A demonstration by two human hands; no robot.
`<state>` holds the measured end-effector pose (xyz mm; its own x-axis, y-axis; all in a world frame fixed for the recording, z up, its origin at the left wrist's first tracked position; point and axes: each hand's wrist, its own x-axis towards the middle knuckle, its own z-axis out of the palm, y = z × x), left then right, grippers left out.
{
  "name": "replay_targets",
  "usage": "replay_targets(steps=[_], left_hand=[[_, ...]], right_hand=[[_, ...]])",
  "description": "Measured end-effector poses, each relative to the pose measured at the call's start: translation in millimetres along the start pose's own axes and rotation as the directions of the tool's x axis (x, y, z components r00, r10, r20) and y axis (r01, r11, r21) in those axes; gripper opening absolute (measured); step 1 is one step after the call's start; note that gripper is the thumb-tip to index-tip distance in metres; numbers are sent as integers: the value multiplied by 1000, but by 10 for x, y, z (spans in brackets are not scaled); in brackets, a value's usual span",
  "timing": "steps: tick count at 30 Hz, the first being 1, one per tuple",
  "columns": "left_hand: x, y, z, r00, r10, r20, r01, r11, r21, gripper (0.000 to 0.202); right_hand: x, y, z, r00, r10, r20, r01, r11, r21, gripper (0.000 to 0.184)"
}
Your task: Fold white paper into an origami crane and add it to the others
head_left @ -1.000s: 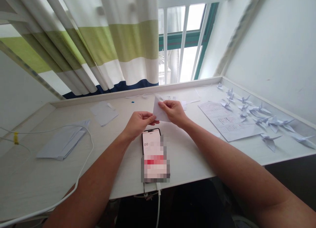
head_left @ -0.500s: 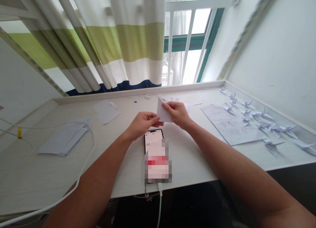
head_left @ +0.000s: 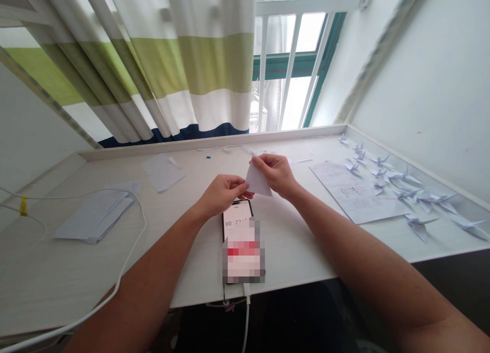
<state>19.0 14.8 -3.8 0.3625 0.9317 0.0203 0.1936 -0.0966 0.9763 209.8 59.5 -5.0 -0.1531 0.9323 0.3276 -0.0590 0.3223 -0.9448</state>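
Note:
A small folded piece of white paper point(head_left: 259, 181) is held up over the desk between my two hands. My left hand point(head_left: 228, 191) pinches its lower left corner between thumb and fingers. From the upper right, my right hand point(head_left: 276, 173) grips the paper near its top, thumb on the near side. Its fingers behind the sheet are partly hidden. Just below the hands lies a phone point(head_left: 236, 215) showing a running time, its lower part pixelated.
Several folded paper cranes point(head_left: 426, 197) stand along the right side, some on a printed sheet point(head_left: 352, 195). Stacked white paper point(head_left: 97, 215) and smaller sheets point(head_left: 163, 173) lie at left. A white cable point(head_left: 143, 215) crosses my left forearm; another runs from the phone over the desk edge.
The folded paper has turned in my hands: its point stood up above my right thumb before, and now its wide edge hangs lower. Both hands keep hold of it.

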Motion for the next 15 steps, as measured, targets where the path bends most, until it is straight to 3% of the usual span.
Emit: replay_targets(steps=[8,12,13,15], left_hand=[[-16,1,3,1000,-2,15,2,1000,13,32],[-9,-39,3,1000,-12,1,12,999,49,31],[-9,-36,-1,1000,4,-25,-3,999,52,30],[-11,-17,-10,996,44,-84,-40,998,54,30]], right_hand=[[11,-56,0,999,-26,-33,28,999,38,48],[66,-83,-86,993,-34,-112,44,995,91,49],[71,-84,-102,995,-24,-98,33,995,94,49],[60,-78,-119,999,29,42,-32,997,72,49]])
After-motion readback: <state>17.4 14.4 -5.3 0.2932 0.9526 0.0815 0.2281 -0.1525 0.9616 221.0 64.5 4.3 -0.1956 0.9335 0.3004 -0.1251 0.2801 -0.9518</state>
